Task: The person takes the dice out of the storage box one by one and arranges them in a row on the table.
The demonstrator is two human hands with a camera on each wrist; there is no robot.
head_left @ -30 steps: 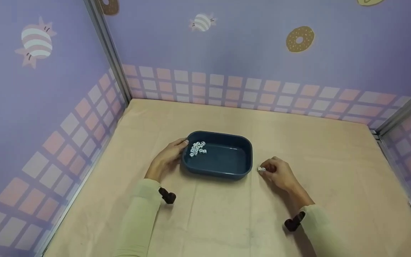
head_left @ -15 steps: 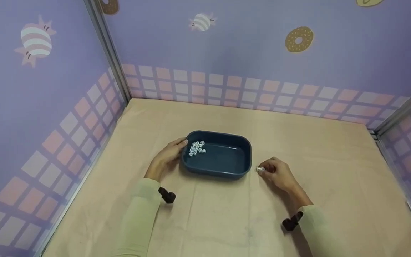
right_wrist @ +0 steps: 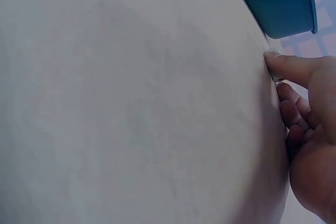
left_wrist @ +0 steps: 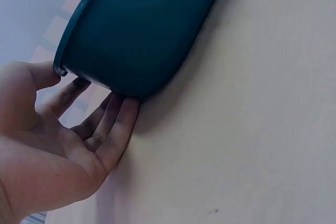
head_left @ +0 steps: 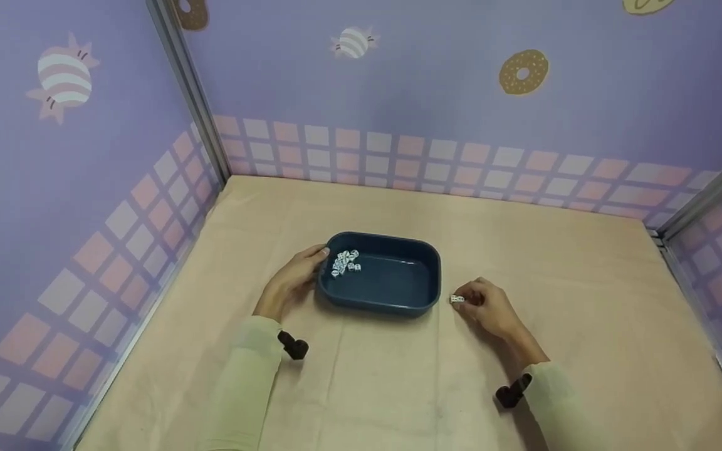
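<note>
A dark blue rectangular dish stands on the cloth in the head view. Several white dice lie bunched in its left end. My left hand holds that end; in the left wrist view its thumb is at the rim and the fingers reach against the outer wall and lower edge. Just off the dish's right side, my right hand pinches white dice with black pips, apparently two side by side, low over the cloth. In the right wrist view the thumb mostly hides them.
A beige cloth covers the table. Purple printed walls with metal corner posts enclose its back and both sides. Each wrist carries a small black camera mount.
</note>
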